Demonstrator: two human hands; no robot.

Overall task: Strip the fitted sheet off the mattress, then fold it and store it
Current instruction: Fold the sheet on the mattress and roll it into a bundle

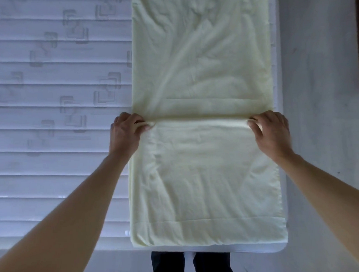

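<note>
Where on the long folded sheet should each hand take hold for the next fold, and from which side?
Grip the sheet at its two long side edges, along the crosswise crease. The left hand comes from the left and the right hand from the right, since the narrow strip runs lengthwise on the mattress.

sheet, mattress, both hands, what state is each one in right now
fitted sheet: off the mattress corners, laid as a long narrow strip, wrinkled, with a raised ridge across its middle between the hands
mattress: bare, quilted top showing, the sheet lying along its right side
left hand: pinches the sheet's left edge at the ridge
right hand: pinches the sheet's right edge at the ridge
</note>
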